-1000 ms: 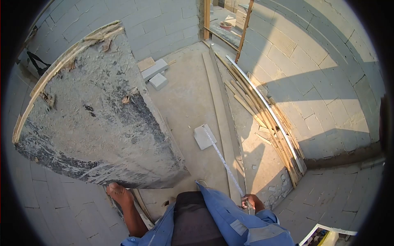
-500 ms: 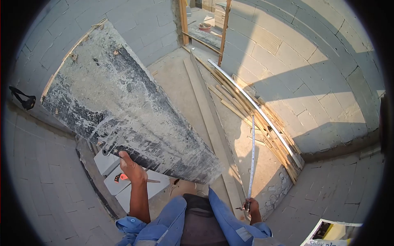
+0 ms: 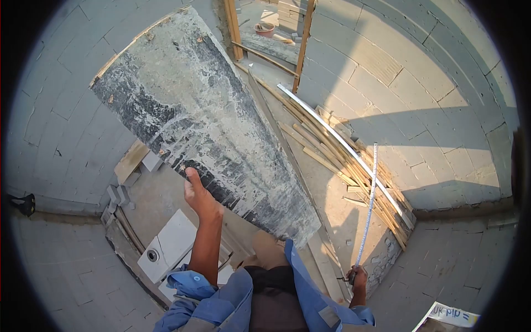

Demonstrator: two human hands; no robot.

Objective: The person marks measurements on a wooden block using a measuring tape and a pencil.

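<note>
My left hand grips the lower left edge of a large grey, mortar-stained board, which stands tilted up in front of me and reaches toward the doorway. My right hand is low at the right and holds a tape measure whose extended blade rises upward over the stacked timber. Blue sleeves cover both arms.
A pile of long wooden slats and a metal profile lies along the block wall at right. A long plank runs down the concrete floor. White blocks sit at lower left. A wood-framed doorway opens at the top.
My left hand has swung the board up and to the right, exposing the floor and blocks at left. The tape blade has shifted rightward and stands more upright.
</note>
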